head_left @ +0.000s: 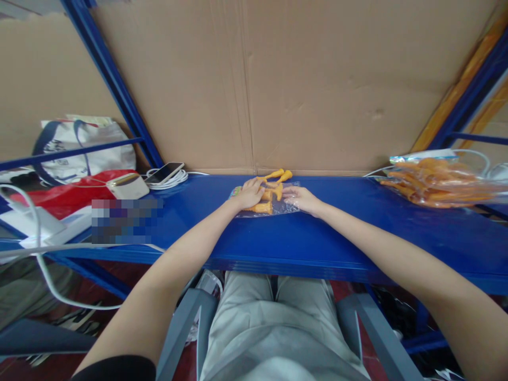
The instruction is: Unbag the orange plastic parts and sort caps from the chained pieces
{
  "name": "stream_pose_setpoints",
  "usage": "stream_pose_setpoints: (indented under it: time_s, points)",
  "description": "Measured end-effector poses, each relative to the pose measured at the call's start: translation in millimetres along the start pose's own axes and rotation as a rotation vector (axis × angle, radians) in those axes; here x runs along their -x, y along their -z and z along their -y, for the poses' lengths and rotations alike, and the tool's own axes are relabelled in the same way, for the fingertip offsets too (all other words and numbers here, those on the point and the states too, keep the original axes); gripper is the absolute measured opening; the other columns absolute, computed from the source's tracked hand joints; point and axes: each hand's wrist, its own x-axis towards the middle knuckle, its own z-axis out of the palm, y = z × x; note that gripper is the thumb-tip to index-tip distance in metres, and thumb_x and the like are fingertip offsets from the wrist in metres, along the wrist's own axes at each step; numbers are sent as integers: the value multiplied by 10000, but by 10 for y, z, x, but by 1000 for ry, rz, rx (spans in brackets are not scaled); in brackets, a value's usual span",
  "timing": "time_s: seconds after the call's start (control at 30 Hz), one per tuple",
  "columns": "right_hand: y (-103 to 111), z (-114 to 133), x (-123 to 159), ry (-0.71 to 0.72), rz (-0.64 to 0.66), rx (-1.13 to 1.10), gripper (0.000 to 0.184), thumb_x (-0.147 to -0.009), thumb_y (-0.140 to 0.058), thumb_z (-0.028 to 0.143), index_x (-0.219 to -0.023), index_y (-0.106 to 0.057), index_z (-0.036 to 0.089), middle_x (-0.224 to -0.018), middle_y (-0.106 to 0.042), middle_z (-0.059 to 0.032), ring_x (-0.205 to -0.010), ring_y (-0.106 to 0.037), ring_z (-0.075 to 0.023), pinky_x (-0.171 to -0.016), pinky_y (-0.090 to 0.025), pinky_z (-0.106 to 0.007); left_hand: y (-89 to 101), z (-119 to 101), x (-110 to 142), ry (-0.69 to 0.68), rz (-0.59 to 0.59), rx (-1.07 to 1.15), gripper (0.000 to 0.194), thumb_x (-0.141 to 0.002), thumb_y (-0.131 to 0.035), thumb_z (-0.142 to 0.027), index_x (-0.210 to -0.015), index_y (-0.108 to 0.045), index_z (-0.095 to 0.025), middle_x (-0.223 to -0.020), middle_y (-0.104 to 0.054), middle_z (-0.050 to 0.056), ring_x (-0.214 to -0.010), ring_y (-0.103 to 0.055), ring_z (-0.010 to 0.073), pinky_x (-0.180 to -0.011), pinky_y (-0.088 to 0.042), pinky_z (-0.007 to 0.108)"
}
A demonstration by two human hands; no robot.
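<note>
Clear plastic bag (286, 207) lies flat at the frame's centre, on the blue tabletop (337, 238), long axis roughly left to right, set between both hands. Orange plastic pieces on or in it; cannot tell which side of the film.

Left hand (250, 194): palm down over the bag's left part, touching the nearby pieces; whether its fingers close on anything, cannot tell. Right hand (305, 201): at the bag's right end, fingertips at the film; pinch or mere touch, cannot tell.

Key relation: hammer-like orange piece (279, 191) sits in the gap, left of the right fingertips, its head end nearer the right hand than the left. Lowest orange piece (261, 208) runs left to right, below the left hand. Two slender orange pieces (282, 175) slant up rightward, beyond both hands, near the cardboard panel (301, 95).
</note>
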Motion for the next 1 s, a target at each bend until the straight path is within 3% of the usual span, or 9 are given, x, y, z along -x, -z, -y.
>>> stream_pose_setpoints:
  time_s: [0.13, 0.23, 0.37, 0.47, 0.53, 0.6, 0.7, 0.87, 1.0]
  points:
    - [22, -31, -5, 58, 101, 28, 559, -676, -631, -2, -1174, -736, 229, -1273, -707, -61, -1235, -620, -247, -1069, -469, -465, 3, -20, 26, 81, 14, -2, 559, -1020, -258, -416, -1549, -344, -257, -1680, -233, 78, -1554, -182, 275, -1215, -246, 554]
    - [50, -30, -6, 87, 116, 100, 550, -684, -660, 26, -1183, -743, 239, -1320, -685, -49, -1254, -607, -260, -1097, -442, -488, 0, -20, 32, 109, 11, -1, 564, -1019, -255, -436, -1559, -333, -294, -1684, -217, 65, -1559, -152, 304, -1198, -221, 631]
    - [144, 20, -80, 62, 53, 138, 339, -703, -606, 11, -916, -797, 193, -1029, -779, -49, -973, -714, -206, -954, -549, -387, 9, -21, 27, 99, 53, -3, 574, -1025, -208, -424, -1575, -315, -301, -1681, -210, 55, -1563, -130, 293, -1200, -195, 644]
    - [298, 79, -234, 41, -134, 163, 263, -735, -519, 16, -643, -719, 160, -714, -733, -41, -667, -690, -147, -749, -577, -292, 20, -25, 20, 96, 84, -10, 584, -1026, -173, -422, -1578, -318, -298, -1683, -185, 47, -1565, -112, 289, -1203, -179, 644]
    - [415, 109, -383, 61, -252, 191, 262, -747, -495, 22, -609, -672, 156, -654, -697, -33, -578, -649, -125, -681, -560, -268, 25, -16, 12, 105, 99, -19, 591, -1024, -161, -428, -1582, -310, -302, -1688, -158, 32, -1568, -86, 280, -1213, -163, 630]
    - [500, 122, -557, 87, -318, 232, 240, -760, -498, 20, -643, -659, 154, -697, -702, -43, -636, -671, -139, -724, -566, -290, 31, 16, 1, 115, 108, -27, 595, -1021, -160, -444, -1584, -303, -313, -1691, -146, 18, -1570, -69, 269, -1221, -152, 614]
    - [505, 104, -825, 108, -347, 278, 194, -737, -564, -6, -748, -674, 153, -850, -728, -71, -873, -718, -201, -883, -564, -360, 55, 133, -10, 143, 103, -35, 588, -1018, -174, -451, -1577, -314, -330, -1687, -167, 19, -1569, -84, 263, -1217, -159, 618]
    - [243, 70, -1185, 201, -163, 293, 234, -719, -710, 25, -908, -716, 163, -1114, -717, -123, -1168, -656, -286, -1079, -480, -467, 128, 492, -15, 173, 110, -51, 570, -1022, -187, -397, -1564, -343, -316, -1674, -219, 20, -1563, -138, 235, -1224, -173, 585]
    - [23, 112, -1394, 238, -94, 494, 261, -830, -704, 154, -1089, -733, 167, -1299, -679, -140, -1311, -572, -262, -1160, -385, -423, 134, 749, -46, 153, 81, -56, 564, -1011, -215, -359, -1539, -397, -278, -1646, -308, 30, -1543, -223, 204, -1242, -185, 484]
